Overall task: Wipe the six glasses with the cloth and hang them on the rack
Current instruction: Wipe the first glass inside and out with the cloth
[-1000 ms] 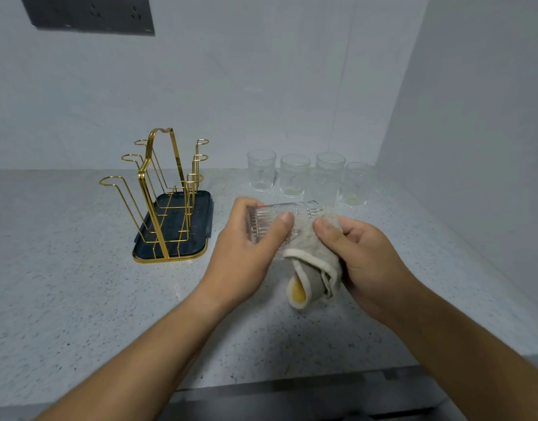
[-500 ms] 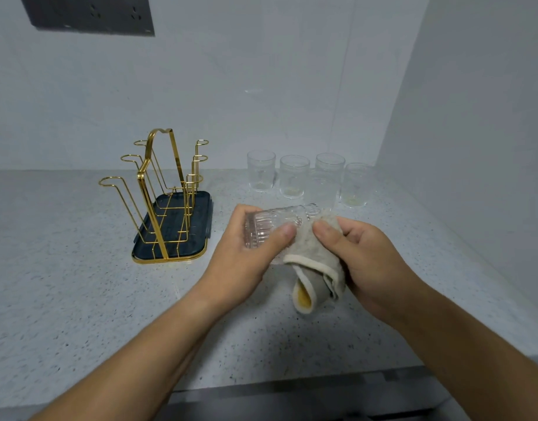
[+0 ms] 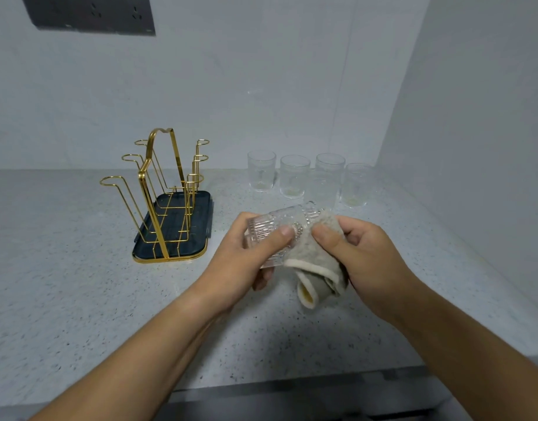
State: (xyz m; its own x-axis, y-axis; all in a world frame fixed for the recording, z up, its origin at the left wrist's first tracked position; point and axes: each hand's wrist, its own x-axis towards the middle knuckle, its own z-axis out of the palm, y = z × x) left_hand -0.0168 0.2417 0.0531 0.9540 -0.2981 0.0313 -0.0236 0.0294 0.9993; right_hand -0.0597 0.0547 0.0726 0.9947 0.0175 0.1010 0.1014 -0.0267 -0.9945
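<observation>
My left hand (image 3: 246, 265) grips a ribbed clear glass (image 3: 277, 226) held on its side above the counter. My right hand (image 3: 365, 262) holds a grey cloth (image 3: 316, 259) with a yellow inner face, pressed around the glass's right end. Several more clear glasses (image 3: 295, 176) stand upright in a row by the back wall. A gold wire rack (image 3: 161, 192) with a dark tray base (image 3: 198, 238) stands to the left; no glass hangs on its pegs.
The speckled grey counter (image 3: 79, 299) runs to a front edge (image 3: 292, 387) near me. A wall (image 3: 474, 147) closes the right side just past the row of glasses. A dark socket panel (image 3: 88, 13) is mounted high on the back wall.
The glass has tilted and turned a little in my left hand, and the cloth has shifted slightly around its right end. Both hands stay in about the same place.
</observation>
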